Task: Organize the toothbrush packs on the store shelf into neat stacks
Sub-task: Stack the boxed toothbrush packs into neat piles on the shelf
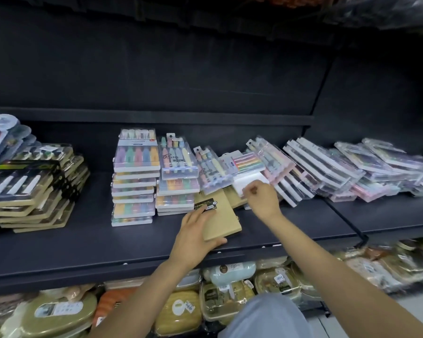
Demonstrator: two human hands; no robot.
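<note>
Toothbrush packs lie all along a dark store shelf (83, 242), and both hands work at its middle. The left hand (195, 236) holds a brown kraft pack (221, 215) that lies flat near the shelf's front edge, fingers spread over its top by a small black label and thumb curled round its near end. The right hand (261, 198) reaches just beyond it, fingers curled and pinching the near edge of a white pack (248, 181) that sits among tipped-over packs.

Just left of the hands stand two upright stacks of pastel packs (134, 181), the taller one at the left; a clear pack (177, 157) leans on top of the shorter one. Behind the right hand, loose clear packs (213, 170) lie tilted against each other. Further right, a long slanted row of striped and clear packs (327, 167) has slumped sideways along the shelf. At the far left sits an uneven pile of kraft-backed packs (32, 186), fanned out of line.

Below the shelf, a lower tier holds bagged goods (230, 296).
</note>
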